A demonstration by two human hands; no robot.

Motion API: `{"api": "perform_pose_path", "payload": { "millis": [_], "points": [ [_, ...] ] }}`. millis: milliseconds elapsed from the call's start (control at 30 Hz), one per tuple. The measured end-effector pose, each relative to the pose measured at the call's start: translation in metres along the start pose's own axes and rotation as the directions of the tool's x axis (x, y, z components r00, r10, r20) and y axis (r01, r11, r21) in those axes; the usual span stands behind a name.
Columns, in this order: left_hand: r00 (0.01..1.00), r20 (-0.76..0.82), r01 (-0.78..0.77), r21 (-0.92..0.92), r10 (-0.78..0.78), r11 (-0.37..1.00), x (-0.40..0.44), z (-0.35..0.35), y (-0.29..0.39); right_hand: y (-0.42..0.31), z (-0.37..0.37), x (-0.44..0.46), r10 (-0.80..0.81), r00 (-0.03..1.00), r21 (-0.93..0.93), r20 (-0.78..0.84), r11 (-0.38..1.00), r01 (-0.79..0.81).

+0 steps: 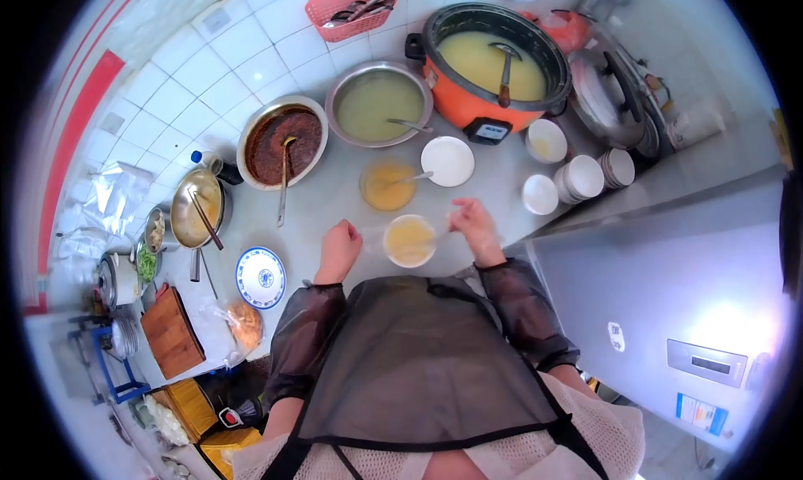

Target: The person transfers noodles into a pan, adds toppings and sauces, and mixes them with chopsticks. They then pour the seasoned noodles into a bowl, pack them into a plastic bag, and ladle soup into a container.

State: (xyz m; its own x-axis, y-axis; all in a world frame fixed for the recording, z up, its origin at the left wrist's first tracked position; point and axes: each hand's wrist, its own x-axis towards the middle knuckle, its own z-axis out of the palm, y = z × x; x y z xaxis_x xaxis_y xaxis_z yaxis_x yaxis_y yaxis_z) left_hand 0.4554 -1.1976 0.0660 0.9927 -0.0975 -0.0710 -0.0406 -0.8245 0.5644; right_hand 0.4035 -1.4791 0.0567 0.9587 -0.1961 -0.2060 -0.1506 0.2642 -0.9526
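Note:
My left hand (340, 251) is closed, just left of a small white bowl (409, 263) with pale yellow liquid in it. To the right of this bowl is my right hand (475, 227), its fingers bent together and a little blurred. A faint, see-through smear lies over the bowl between the hands; what it is, I cannot make out. Behind the bowl stands a clear bowl of orange-yellow liquid (388, 197) with a spoon (416, 178) in it. A white bowl (447, 161) sits beside that one.
At the back are an orange cooker (458, 87) of yellow liquid with a ladle (506, 61), a steel basin (378, 107) and a basin of dark red sauce (284, 145). Stacked white bowls (583, 179) stand right. A patterned plate (260, 277) and cutting board (171, 333) lie left.

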Motion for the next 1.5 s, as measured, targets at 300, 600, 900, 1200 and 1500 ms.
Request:
{"api": "perform_pose_path", "payload": {
  "millis": [300,600,900,1200,1500],
  "points": [
    [0.924,0.360,0.358,-0.933,0.129,0.038,-0.003,0.012,0.034,-0.067,0.044,-0.032,-0.428,0.798,-0.639,0.424,0.483,0.598],
    [0.773,0.121,-0.468,-0.554,0.623,0.688,-0.016,0.060,0.051,-0.028,0.070,-0.026,-0.455,0.702,-0.434,0.547,0.564,0.703],
    [0.769,0.625,0.559,-0.759,0.135,0.333,-0.006,0.058,0.026,0.016,0.046,-0.028,-0.404,0.760,-0.737,0.509,0.253,0.627],
    [0.635,-0.158,-0.765,-0.261,0.756,0.588,0.004,0.042,0.047,0.050,0.034,0.027,0.125,0.811,-0.171,0.572,0.985,-0.030],
    [0.877,-0.230,-0.469,-0.222,0.421,0.855,-0.041,0.060,0.024,0.027,0.021,-0.001,-0.413,0.645,-0.577,0.644,0.291,0.763]
  ]
}}
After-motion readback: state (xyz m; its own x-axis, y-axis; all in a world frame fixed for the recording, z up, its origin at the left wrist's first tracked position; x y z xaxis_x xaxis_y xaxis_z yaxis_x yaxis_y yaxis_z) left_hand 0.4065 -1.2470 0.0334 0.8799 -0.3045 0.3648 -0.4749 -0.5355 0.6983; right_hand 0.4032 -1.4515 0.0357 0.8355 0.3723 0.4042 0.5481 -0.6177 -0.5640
